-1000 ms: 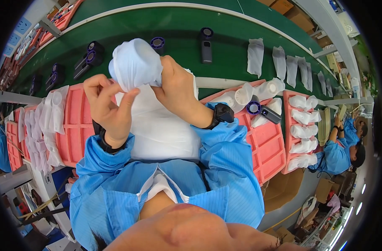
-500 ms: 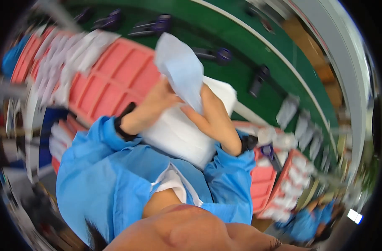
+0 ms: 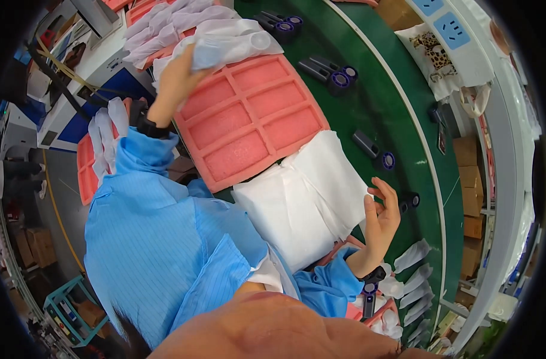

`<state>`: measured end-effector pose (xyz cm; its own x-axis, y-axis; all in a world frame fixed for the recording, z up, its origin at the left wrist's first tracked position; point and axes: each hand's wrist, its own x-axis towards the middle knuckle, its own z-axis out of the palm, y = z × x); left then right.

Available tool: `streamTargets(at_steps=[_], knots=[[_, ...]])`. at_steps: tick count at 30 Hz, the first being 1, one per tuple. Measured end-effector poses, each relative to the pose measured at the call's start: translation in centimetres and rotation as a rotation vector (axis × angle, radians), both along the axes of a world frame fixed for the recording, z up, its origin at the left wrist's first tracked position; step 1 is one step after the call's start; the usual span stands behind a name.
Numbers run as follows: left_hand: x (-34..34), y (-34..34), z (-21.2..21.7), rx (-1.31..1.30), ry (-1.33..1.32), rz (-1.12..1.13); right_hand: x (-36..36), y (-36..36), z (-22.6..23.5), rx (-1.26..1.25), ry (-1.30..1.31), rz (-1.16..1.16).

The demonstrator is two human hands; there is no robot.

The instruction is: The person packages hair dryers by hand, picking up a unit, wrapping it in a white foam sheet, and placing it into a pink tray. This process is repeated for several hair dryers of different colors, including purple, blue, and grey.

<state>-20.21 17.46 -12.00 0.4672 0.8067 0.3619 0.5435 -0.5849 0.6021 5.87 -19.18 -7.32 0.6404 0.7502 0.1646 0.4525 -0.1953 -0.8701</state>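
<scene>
My left hand (image 3: 176, 84) reaches over the far left part of a pink compartment tray (image 3: 234, 128). Its fingers are closed around a whitish wrapped piece (image 3: 207, 55), somewhat blurred; what lies inside the wrap is hard to make out. Several other pieces in white bags (image 3: 240, 31) lie along the tray's far end, while its nearer compartments are bare. My right hand (image 3: 381, 212) is open and holds nothing, fingers apart and slightly curled. It hovers just right of a stack of white soft bags (image 3: 297, 206) in front of me.
On the green work surface (image 3: 399, 128) stand several dark handheld devices (image 3: 339, 78) with purple-ringed round ends. White-wrapped pieces (image 3: 413, 284) lie in a row at the near right. A power strip (image 3: 452, 30) and a leopard-print item (image 3: 431, 51) sit at the far right.
Both hands were together over the white stack with a whitish sleeve between them. The left has moved far left with the wrapped piece; the right has let go and moved right.
</scene>
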Motion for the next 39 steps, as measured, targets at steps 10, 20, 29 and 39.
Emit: streamTargets(at_steps=[10,20,29,39], knots=[[-2.8,3.0,-1.7,-0.589,-0.344,-0.205,1.3,0.6,-1.7,0.000,0.047,0.009],[-6.5,1.7,-4.6,-0.532,-0.496,0.022,2.4,0.8,-2.1,-0.043,0.041,0.052],[-39.6,3.8,-20.7,-0.128,-0.254,1.076,2.2,2.3,-1.3,-0.076,-0.004,0.013],[-49.6,-2.8,-24.1,-0.302,0.121,1.486,2.0,1.1,-0.3,-0.258,-0.100,0.019]])
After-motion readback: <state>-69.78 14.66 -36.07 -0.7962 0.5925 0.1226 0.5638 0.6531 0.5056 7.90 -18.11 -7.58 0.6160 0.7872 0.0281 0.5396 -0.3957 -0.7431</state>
